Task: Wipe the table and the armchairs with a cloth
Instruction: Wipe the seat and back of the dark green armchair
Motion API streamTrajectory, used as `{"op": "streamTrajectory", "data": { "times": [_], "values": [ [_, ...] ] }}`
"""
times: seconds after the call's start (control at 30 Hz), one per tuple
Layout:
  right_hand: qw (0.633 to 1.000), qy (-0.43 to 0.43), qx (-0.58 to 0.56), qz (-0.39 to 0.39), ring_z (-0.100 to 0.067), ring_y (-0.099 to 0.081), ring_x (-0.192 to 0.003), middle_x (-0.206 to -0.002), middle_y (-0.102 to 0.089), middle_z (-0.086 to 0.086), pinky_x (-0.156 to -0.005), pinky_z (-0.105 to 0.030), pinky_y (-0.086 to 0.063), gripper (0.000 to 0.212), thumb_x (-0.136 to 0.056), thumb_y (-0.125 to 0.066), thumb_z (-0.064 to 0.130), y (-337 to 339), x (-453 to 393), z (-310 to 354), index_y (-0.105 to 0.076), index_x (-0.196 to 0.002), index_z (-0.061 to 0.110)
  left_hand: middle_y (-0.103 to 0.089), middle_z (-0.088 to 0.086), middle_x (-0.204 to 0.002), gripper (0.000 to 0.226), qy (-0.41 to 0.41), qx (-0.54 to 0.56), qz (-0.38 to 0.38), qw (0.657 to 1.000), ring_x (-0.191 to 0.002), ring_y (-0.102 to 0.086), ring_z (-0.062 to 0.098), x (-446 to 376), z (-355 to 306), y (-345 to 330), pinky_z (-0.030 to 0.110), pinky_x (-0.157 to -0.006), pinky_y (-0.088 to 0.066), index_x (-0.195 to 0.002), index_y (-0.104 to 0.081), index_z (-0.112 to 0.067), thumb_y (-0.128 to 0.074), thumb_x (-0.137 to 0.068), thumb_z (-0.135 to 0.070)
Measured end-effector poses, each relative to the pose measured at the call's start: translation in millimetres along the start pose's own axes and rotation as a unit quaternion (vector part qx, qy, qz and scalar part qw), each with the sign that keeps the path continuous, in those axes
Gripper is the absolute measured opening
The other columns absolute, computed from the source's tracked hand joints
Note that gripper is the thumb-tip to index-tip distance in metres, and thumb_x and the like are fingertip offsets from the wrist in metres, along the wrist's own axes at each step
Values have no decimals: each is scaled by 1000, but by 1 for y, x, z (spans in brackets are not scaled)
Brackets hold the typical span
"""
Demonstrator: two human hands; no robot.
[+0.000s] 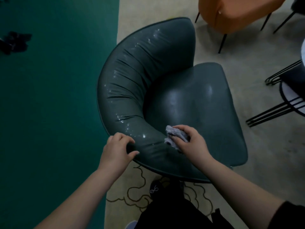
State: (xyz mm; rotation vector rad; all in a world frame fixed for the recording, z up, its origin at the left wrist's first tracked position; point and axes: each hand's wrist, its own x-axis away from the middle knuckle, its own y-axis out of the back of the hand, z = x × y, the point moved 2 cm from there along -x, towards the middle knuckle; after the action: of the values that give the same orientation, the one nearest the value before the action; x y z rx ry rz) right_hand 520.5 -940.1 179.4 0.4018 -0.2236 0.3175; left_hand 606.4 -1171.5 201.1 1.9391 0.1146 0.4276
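1. A dark green armchair (165,90) with a glossy curved backrest stands in the middle of the view, its seat on the right side and its back curling round the left and far sides.
2. The right hand (191,142) presses a crumpled grey cloth (173,134) against the armchair where the near end of the backrest meets the seat; its fingers (175,139) are curled shut around the cloth.
3. The left hand (118,149) rests on the outer near end of the backrest, just left of the cloth, with its fingers bent over the padding in a loose hold and nothing else in it.
4. Small bright glints run along the top of the backrest.
5. The armchair stands on a beige carpet (257,146) with a brown curling line pattern at the near edge; a green floor area (49,104) lies to the left.
6. An orange armchair (231,12) on thin black legs stands at the far right.
7. Black wire legs of a desk (280,100) show at the right edge.
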Motion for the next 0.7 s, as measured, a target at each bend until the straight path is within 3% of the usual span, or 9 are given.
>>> {"op": "streamTrajectory", "data": {
  "times": [0.13,0.33,0.47,0.57,0.7],
  "values": [
    [999,-7,5,33,9,-54,-93,-106,-58,12,-72,4,-36,31,-80,-71,24,-26,-5,-10,-58,-96,48,-45,-11,-96,35,-1,-9,-13,1000,-96,-39,14,-8,2,-9,35,-88,-44,-96,-65,-26,-81,-68,-39],
    [1000,16,15,9,13,-50,-94,-108,-57,8,-78,5,-32,31,-80,-73,21,-49,-19,-19,-64,-106,34,-43,-12,-94,37,0,-7,-51,999,-93,-41,14,-18,9,-11,34,-83,-39,-88,-63,-29,-83,-62,-44],
    [993,88,47,65,1,-52,-100,-108,-54,5,-88,-1,-33,38,-69,-82,21,-74,-16,-13,-70,-105,23,-43,-10,-91,40,-17,-14,-57,998,-90,-42,16,-22,19,-10,35,-80,-39,-84,-61,-28,-84,-57,-47],
    [990,86,102,37,-11,-55,-95,-101,-54,-1,-86,-2,-34,36,-66,-84,17,-75,-21,-16,-73,-99,18,-42,-11,-92,40,-34,-8,-37,999,-91,-38,13,-26,23,-11,32,-80,-34,-83,-57,-31,-81,-58,-51],
    [992,-14,114,-52,-7,-55,-92,-101,-59,2,-79,1,-34,27,-74,-78,22,-62,-27,-22,-71,-100,25,-41,-12,-94,40,-39,8,-18,999,-93,-34,10,-28,28,-12,30,-81,-28,-84,-54,-35,-79,-60,-54]
  ]
}}
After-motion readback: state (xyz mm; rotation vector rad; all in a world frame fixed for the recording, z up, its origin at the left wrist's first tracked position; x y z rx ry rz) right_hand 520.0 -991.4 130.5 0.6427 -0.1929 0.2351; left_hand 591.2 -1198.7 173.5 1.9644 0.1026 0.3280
